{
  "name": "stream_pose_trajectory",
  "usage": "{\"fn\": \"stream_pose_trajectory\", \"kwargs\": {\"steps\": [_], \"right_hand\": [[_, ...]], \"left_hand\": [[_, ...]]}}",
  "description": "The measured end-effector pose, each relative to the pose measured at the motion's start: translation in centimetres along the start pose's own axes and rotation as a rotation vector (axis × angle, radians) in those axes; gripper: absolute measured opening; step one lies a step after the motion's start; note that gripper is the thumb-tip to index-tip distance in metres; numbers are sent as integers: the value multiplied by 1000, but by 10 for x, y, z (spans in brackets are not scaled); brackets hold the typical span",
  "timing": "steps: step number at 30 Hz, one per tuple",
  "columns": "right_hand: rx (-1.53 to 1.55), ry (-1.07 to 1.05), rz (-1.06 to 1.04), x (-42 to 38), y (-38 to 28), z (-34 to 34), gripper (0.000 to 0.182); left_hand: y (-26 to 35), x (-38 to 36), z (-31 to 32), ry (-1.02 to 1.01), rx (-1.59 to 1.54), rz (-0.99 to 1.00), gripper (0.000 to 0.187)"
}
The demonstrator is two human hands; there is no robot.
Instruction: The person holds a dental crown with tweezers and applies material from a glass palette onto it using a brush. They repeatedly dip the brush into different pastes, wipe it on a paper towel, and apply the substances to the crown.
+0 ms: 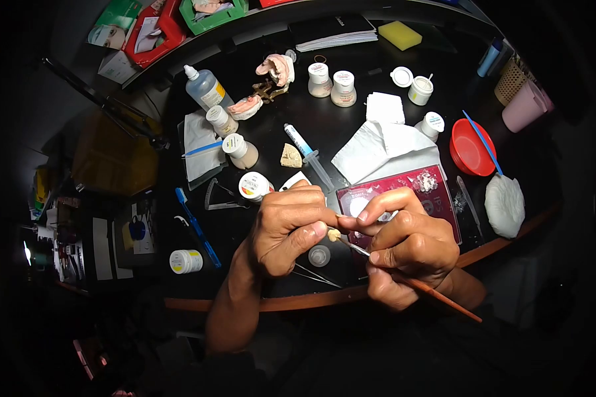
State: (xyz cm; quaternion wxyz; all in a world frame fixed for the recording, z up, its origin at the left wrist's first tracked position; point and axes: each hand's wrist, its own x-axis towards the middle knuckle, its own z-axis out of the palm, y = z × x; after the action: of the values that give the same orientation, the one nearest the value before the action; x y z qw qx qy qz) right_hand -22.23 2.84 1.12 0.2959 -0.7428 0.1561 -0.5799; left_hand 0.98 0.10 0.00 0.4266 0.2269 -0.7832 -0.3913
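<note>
Left hand point(288, 231) pinches a small tooth-like piece point(334, 234), probably light and brittle; right hand point(407, 248) is closed on a thin brush point(437, 296) touching it

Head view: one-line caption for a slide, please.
Left hand pinches a small tooth-like piece while right hand touches a fine brush to it above a cluttered dark bench.

A small cream-coloured tooth piece point(334, 233) is pinched between fingertips above a dark worktable, just in front of a dark red mixing slab. A slender brush point(417, 284) with a reddish-brown handle slants down to the right, its metal tip touching the piece.
</note>
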Motion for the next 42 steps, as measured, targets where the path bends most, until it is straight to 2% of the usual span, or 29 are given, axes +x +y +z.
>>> {"fn": "stream_pose_trajectory", "kwargs": {"steps": [15,42], "right_hand": [[6,34,-5,-1,1,3,21],[1,23,6,0,-1,2,20]], "left_hand": [[-1,1,5,49,-21,29,31],[2,1,-1,-8,16,-3,32]]}}
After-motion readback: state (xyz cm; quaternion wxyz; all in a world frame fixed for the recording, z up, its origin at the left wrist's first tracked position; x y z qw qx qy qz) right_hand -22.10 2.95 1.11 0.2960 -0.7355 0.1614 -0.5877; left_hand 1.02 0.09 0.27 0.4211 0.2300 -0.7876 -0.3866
